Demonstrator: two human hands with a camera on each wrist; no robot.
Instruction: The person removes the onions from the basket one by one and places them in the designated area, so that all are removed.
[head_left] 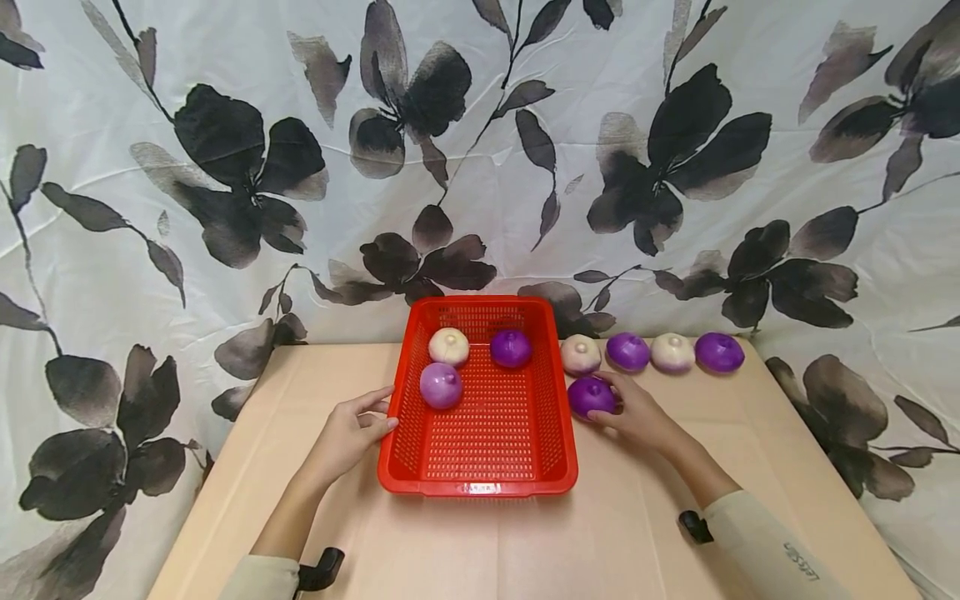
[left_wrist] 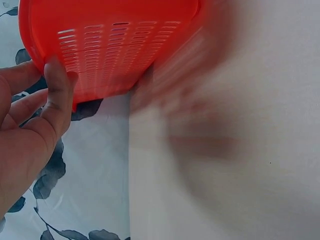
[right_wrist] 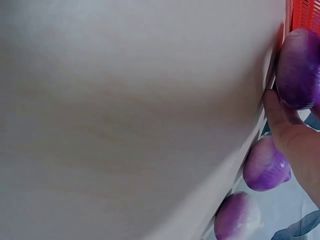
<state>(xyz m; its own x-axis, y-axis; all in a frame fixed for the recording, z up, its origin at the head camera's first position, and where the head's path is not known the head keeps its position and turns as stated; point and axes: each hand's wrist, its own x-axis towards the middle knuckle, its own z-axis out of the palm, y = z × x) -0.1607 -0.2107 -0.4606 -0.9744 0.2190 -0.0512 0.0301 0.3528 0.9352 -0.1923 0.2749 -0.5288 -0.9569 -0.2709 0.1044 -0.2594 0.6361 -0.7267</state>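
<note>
A table [head_left: 480, 550] is standing before a floral cloth [head_left: 525, 208]. The left hand [head_left: 348, 437] is pinching the left rim of the basket [head_left: 525, 487]; the right hand [head_left: 636, 410] is gripping a purple onion [head_left: 588, 397] just right of it. Three onions [head_left: 441, 386] are lying inside, four more [head_left: 628, 352] lining the far right.

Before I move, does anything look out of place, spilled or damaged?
No, nothing stands out. Three onions sit in the red basket, the left hand touches its rim, and the right hand holds a purple onion just outside it. Four more onions form a row behind. I see no spill or damage.
</note>
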